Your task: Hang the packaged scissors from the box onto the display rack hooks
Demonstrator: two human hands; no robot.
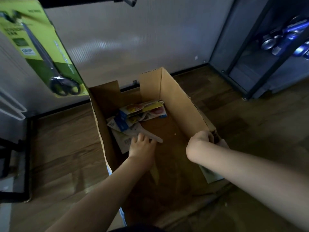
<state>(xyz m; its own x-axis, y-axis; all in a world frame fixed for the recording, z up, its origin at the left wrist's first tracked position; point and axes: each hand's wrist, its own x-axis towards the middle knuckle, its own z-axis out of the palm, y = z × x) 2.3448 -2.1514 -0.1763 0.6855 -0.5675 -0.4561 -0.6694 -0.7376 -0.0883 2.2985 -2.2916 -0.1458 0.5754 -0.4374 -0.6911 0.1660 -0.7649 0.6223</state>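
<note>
A big brown cardboard box [177, 104] sits open on the wooden floor [66, 148]. The left hand [142, 146] reaches down inside it. Its fingers are spread out flat and rest on a white packet [128, 139] that lies on the box bottom, on the left side. The picture is too dim to tell if this packet has scissors in it. The right hand [203, 138] is curled over the top edge of the right wall of the box and grips it. More packets [143, 111], blue, white and yellow, lie in a pile at the far end of the box, just past the left hand. One green pack of scissors [41, 52] with black handles hangs up high on the far left, well apart from the box. A thin dark hook [128, 1] shows at the very top. Far to the right stands a dark shelf [260, 52] with shiny blue cans [287, 37] on it.
</note>
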